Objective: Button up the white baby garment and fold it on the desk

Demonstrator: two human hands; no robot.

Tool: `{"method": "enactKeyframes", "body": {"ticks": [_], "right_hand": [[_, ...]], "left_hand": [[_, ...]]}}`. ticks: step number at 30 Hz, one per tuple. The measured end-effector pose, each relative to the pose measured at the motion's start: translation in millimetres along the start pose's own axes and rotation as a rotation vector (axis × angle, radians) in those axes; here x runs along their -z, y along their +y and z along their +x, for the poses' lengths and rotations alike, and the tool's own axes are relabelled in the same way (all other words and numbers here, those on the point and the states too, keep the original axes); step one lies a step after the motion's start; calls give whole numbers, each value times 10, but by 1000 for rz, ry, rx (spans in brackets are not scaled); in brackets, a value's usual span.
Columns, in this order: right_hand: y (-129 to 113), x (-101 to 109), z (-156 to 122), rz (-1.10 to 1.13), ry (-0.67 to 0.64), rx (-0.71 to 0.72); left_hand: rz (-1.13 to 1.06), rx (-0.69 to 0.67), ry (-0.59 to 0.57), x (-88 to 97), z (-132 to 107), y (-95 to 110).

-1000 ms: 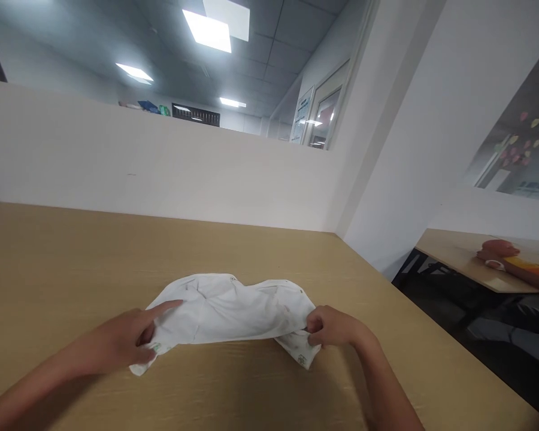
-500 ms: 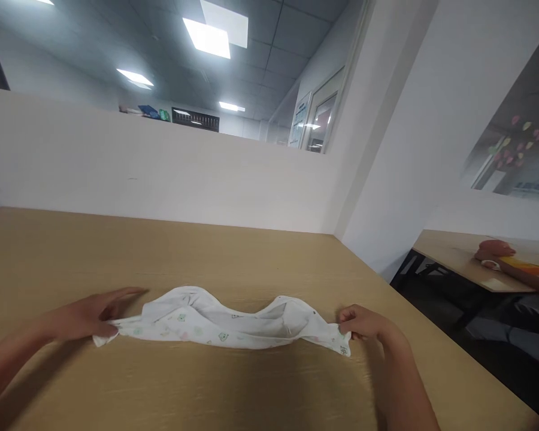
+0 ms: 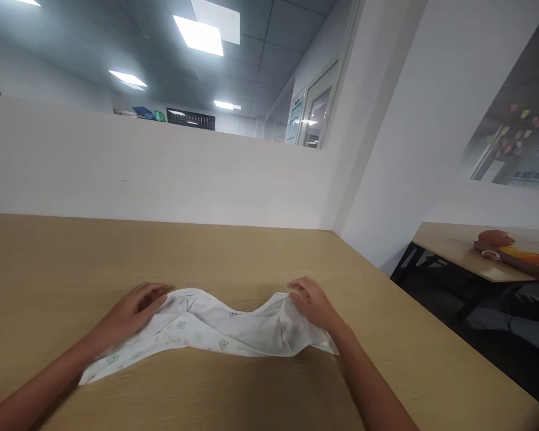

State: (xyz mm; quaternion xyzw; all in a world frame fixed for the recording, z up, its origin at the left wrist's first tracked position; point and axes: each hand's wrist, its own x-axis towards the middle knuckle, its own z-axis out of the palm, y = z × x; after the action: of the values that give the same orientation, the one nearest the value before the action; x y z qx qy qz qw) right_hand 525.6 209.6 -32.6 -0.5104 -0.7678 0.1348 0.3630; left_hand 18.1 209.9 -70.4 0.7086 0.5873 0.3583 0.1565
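The left grip (image 3: 130, 314) is at the far left edge of the white cloth (image 3: 260, 332), fingers curled and thumb reaching forward, with a gap between them. The thumb tip meets the cloth's edge; whether it pinches any fabric, I cannot tell. The right grip (image 3: 314, 305) is at the cloth's far right corner, its bent fingers blurred over the edge, so I cannot tell whether they are closed on the fabric either.

The cloth spans the tabletop (image 3: 269, 398) between the two grips, long and narrow. Its far edge rises into a hump just beside each grip and dips midway between them. From the left grip one end runs toward the wearer, passing along the near side of the left wrist to a pointed corner. The other end shows beneath the right wrist, its corner just on the near side. A strip with small green prints lies along the near side, nearest the left grip; the fabric toward the right grip looks plain and creased.

Beyond both grips, well apart from them, a low white wall (image 3: 197, 173) stands at the tabletop's far edge. A blue thing (image 3: 142, 112) and a green thing (image 3: 159, 115) show above that wall. Well to the right of the right grip is another table (image 3: 458, 245), bearing a brown rounded thing (image 3: 496, 238) and something orange (image 3: 527, 255).
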Motion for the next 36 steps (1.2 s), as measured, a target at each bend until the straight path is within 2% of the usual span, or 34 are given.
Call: {"method": "enactKeyframes", "body": {"ticks": [2,5,15,20,22,25,31,36], "right_hand": [[7,-165,17,-22,-37,28],[65,-271,34,-37,-64,-21],[217,-296,78,-51,-44,-207],[188,-334,51,-39,-37,-205],[148,-323,43,-12,-32,-180],[84,-271,53,20,7,-145],[-41,-36,94,19,102,-68],[-264,150,74,1,277,-6]], "left_hand": [[-12,22,-72,-107,4,20],[17,22,-106,-196,26,29],[-39,120,-181,-285,75,9],[-60,0,-152,-301,71,-24],[-71,-31,-125,-276,54,-9],[-106,26,-80,-198,28,45],[-196,54,3,18,35,110],[-144,9,-82,162,29,191]]}}
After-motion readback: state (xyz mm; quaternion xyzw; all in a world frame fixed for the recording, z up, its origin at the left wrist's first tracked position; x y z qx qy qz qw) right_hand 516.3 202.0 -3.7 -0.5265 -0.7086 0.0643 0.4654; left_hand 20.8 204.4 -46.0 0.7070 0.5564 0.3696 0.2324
